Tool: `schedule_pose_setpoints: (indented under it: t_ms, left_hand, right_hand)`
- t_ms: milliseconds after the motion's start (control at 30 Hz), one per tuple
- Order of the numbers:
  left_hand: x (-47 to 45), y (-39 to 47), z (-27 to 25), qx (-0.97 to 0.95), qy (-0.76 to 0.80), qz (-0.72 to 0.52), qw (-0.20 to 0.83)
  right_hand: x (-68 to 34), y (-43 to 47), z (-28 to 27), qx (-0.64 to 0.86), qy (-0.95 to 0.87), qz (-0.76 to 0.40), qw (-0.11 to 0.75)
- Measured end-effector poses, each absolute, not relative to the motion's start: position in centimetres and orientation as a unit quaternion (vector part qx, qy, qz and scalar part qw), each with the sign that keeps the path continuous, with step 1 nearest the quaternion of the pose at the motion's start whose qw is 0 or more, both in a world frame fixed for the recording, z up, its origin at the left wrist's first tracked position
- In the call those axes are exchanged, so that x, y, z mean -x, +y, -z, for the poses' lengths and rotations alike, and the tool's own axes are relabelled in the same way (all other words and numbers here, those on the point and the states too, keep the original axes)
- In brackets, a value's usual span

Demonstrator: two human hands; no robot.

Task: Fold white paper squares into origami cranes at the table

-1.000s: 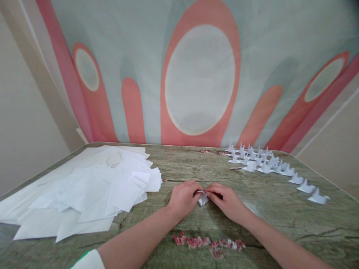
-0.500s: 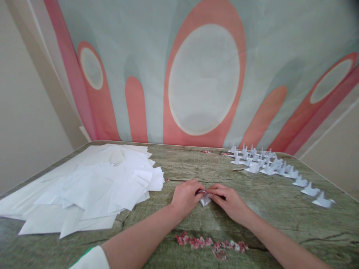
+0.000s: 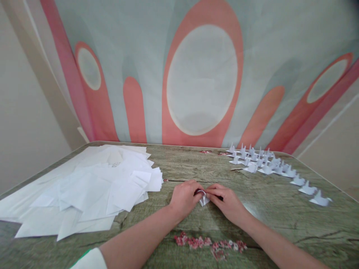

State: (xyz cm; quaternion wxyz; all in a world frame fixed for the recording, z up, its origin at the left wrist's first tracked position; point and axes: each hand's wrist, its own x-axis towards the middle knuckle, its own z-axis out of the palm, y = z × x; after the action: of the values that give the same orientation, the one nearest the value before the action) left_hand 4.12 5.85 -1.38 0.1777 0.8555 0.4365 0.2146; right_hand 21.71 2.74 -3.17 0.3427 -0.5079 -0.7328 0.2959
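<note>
The worktop (image 3: pixel 190 168) runs out of frame at the bottom. Overlapping white paper sheets (image 3: pixel 92 186) hide one another; the farther paper cranes (image 3: pixel 267 169) blur together. Left hand (image 3: pixel 183 196) and right hand (image 3: pixel 226 201) pinch a small folded paper (image 3: pixel 204 201) between them, its sides partly hidden.

Sm. white folded-paper piece (image 3: pixel 204 201), approx. triangular, creased w/ layers visible, pt. facing viewer; top edge partly hidden, pinched btwn L hand (image 3: pixel 185 196) & R hand (image 3: pixel 226 202), ctr. of table (image 3: pixel 193 168).
</note>
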Motion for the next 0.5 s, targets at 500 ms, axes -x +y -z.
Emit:
schedule_pose_setpoints:
  t_ms: [500]
  left_hand:
    - [-3.97,5.94,1.59,-0.857,0.423,-0.224,0.19]
  right_hand:
    - [-21.27,2.73,3.0,0.525,-0.723,-0.282,0.35]
